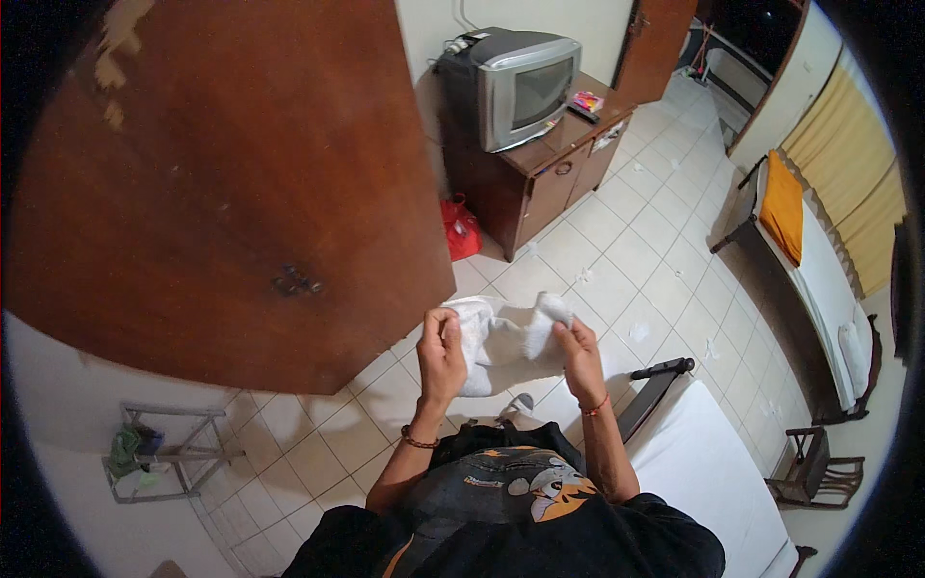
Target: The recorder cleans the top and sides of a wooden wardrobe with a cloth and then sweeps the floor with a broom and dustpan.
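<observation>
A white cloth point(498, 339), perhaps a small towel, is stretched between my two hands in front of my waist. My left hand point(441, 354) pinches its left side between thumb and fingers. On the other side, my right hand point(582, 354) grips a bunched, folded-over part of the same cloth. The cloth sags in the middle, and its lower edge hangs above the tiled floor point(390, 404). Below it, part of a slipper point(519, 406) shows at my feet.
A large brown wooden panel point(238, 202) stands close on the left. Ahead, a CRT television point(531, 90) sits on a wooden cabinet point(556, 180), with a red bag point(460, 230) beside it. A white bed point(701, 462) is at my right; another bed point(816, 289) lies along the far wall.
</observation>
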Tool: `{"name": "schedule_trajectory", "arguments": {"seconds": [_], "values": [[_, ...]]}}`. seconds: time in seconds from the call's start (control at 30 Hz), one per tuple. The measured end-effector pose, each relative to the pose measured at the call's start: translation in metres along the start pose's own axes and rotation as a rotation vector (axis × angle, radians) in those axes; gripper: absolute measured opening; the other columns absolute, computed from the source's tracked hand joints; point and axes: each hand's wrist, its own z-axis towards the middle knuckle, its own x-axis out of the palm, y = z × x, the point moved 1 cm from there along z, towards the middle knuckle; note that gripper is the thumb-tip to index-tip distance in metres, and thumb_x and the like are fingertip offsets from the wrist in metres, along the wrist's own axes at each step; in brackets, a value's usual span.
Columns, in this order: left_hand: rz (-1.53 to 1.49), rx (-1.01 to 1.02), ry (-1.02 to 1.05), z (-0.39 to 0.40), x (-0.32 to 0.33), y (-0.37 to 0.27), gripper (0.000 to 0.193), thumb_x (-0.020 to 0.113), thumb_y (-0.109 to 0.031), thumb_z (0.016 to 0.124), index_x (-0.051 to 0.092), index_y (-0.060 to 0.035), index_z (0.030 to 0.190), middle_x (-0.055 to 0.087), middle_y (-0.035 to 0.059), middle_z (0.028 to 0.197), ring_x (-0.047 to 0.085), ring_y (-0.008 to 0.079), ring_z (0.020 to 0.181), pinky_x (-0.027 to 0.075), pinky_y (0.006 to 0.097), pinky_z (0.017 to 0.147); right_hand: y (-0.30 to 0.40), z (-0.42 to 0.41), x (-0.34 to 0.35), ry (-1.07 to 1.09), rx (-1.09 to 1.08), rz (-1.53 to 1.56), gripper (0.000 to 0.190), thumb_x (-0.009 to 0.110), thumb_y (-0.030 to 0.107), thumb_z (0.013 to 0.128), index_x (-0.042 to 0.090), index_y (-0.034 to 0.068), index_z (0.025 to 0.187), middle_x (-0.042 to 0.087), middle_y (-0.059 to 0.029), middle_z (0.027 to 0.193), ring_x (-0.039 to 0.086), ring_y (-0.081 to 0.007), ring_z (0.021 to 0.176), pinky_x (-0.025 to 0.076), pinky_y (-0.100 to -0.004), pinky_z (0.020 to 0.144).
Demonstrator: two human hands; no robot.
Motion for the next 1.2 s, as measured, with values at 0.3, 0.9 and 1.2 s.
{"name": "schedule_trajectory", "arguments": {"seconds": [0.3,0.9,1.2], "values": [[0.115,0.249,0.478,-0.011,0.139,-0.032,0.021,0.056,0.002,0.085,0.055,0.0009,0.106,0.048,0.0247,0.133,0.066,0.0312,0.084,0.052,0.0357,0.071,0.029,0.024,-0.051,0.049,0.075,0.073,0.031,0.054,0.028,0.096,0.061,-0.001,0.099,0.061,0.0005,0.083,0.052,-0.0048,0.074,0.042,-0.0216,0.063],[-0.851,-0.889,1.108,0.088,0.270,0.074,0.042,0.061,-0.022,0.090,0.054,0.0031,0.122,0.061,0.0091,0.115,0.056,0.0158,0.107,0.040,0.0310,0.097,0.063,0.131,-0.193,-0.256,0.012,0.299,0.030,0.047,0.028,0.099,0.057,0.002,0.109,0.065,-0.0039,0.097,0.061,-0.0104,0.084,0.051,-0.0267,0.075],[-0.785,-0.713,1.294,0.202,0.363,0.070,0.045,0.064,-0.018,0.090,0.050,0.0041,0.126,0.060,0.0064,0.115,0.055,0.0111,0.102,0.042,0.0268,0.093,0.098,0.221,-0.247,-0.416,0.074,0.439,0.035,0.048,0.031,0.098,0.054,0.002,0.117,0.064,-0.0062,0.106,0.063,-0.0157,0.092,0.053,-0.0339,0.079]]}}
